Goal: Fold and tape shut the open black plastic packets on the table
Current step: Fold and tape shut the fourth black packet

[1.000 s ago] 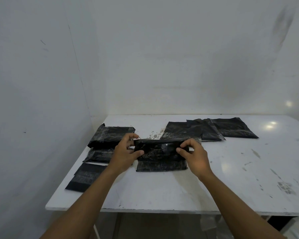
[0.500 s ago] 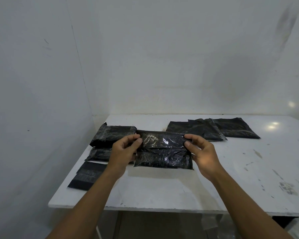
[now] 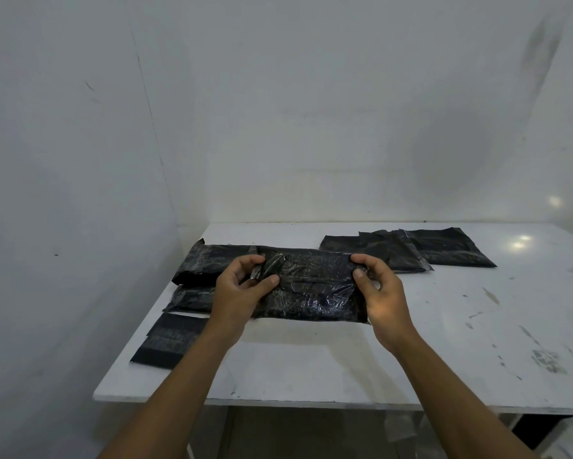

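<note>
A scuffed white table [image 3: 444,342] stands in the corner of a room with bare white walls [image 3: 311,127]. Over its left half you hold a folded black packet [image 3: 311,286] by its two short ends, its shadow falling on the surface below. Your left hand [image 3: 242,289] pinches the left end, thumb on top and fingers curled behind. Your right hand [image 3: 377,293] grips the right end the same way. Just beyond your left hand lie two more folded packets [image 3: 199,263], one behind the other, with a flat black piece [image 3: 169,339] near the table's left edge. Overlapping open packets [image 3: 394,250] lie flat at the back, right of centre.
</note>
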